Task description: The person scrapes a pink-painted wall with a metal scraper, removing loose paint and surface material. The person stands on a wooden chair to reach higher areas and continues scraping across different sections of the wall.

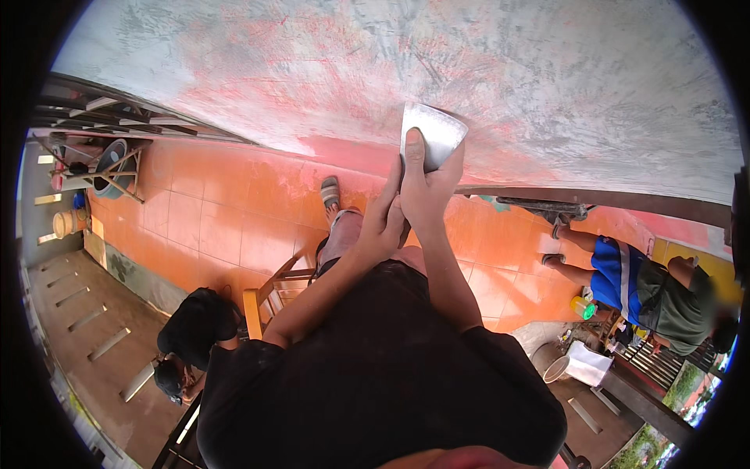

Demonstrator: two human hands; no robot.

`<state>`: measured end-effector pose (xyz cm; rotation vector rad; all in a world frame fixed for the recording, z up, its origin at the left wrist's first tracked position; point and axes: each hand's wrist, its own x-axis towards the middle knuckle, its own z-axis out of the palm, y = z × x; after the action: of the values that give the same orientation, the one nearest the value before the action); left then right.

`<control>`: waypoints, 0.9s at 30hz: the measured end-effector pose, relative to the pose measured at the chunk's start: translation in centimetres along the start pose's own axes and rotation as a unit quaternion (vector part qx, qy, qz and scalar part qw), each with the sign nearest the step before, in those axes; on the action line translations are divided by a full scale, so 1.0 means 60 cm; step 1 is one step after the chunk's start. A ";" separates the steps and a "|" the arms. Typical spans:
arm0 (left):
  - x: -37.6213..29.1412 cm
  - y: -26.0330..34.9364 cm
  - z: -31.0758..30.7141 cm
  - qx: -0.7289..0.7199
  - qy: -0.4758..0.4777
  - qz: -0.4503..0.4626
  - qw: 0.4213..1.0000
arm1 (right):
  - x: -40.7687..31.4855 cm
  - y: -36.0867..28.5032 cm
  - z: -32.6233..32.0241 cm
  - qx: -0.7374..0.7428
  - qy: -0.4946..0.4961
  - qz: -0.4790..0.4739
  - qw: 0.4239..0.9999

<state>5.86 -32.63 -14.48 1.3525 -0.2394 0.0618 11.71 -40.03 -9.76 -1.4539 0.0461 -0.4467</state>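
My right hand point(430, 190) grips a broad metal putty scraper point(440, 132), its thumb lying flat on the bright blade. The blade's wide edge is up against or very near a wall point(328, 76) patched with grey-white skim coat and pink paint; I cannot tell whether it touches. My left hand point(381, 220) presses against the right one, fingers pointing towards the blade. The scraper's handle is hidden between the hands, so I cannot tell whether the left hand holds it too.
Orange floor tiles point(217, 217) run below the wall. A wooden chair point(253, 313) stands close at my left, near a bent-over person point(196, 328). Another person point(621, 281) in blue shorts is at the right. A basin point(110, 167) rests in a stand at far left.
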 end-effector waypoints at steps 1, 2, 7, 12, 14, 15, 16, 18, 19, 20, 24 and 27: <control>-0.004 -0.004 0.003 -0.039 0.008 -0.007 0.999 | 0.005 -0.016 0.007 -0.017 -0.015 -0.009 1.000; -0.001 -0.005 -0.002 -0.050 -0.008 -0.008 0.999 | 0.015 -0.034 0.015 -0.035 -0.029 -0.017 0.999; -0.023 -0.001 0.017 -0.054 -0.036 -0.091 0.994 | -0.007 0.010 -0.028 -0.045 0.012 -0.010 0.999; -0.043 -0.035 0.058 -0.092 -0.120 -0.188 0.971 | -0.029 0.060 -0.121 -0.109 0.061 0.055 0.991; -0.046 -0.056 0.073 -0.089 -0.164 -0.195 0.963 | -0.037 0.061 -0.157 -0.133 0.109 0.051 0.984; -0.049 -0.070 0.081 -0.108 -0.184 -0.201 0.956 | -0.041 0.064 -0.176 -0.132 0.134 0.060 0.980; -0.056 -0.091 0.088 -0.173 -0.191 -0.208 0.944 | -0.044 0.068 -0.195 -0.132 0.155 0.069 0.977; -0.069 -0.117 0.100 -0.144 -0.237 -0.191 0.942 | -0.056 0.076 -0.228 -0.126 0.190 0.094 0.969; -0.069 -0.110 0.106 -0.046 -0.276 -0.168 0.945 | -0.065 0.081 -0.245 -0.119 0.206 0.110 0.965; -0.071 -0.103 0.110 0.052 -0.311 -0.143 0.938 | -0.076 0.084 -0.255 -0.112 0.222 0.126 0.960; -0.079 -0.049 0.113 0.087 -0.338 -0.137 0.927 | -0.120 0.085 -0.275 -0.038 0.245 0.150 0.957; -0.091 -0.029 0.109 0.091 -0.349 -0.144 0.921 | -0.149 0.082 -0.281 -0.040 0.276 0.150 0.948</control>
<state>-0.05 -38.84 -15.98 1.5427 -0.6419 -0.6731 -0.16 -52.87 -18.82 -1.3320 0.7323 -0.5917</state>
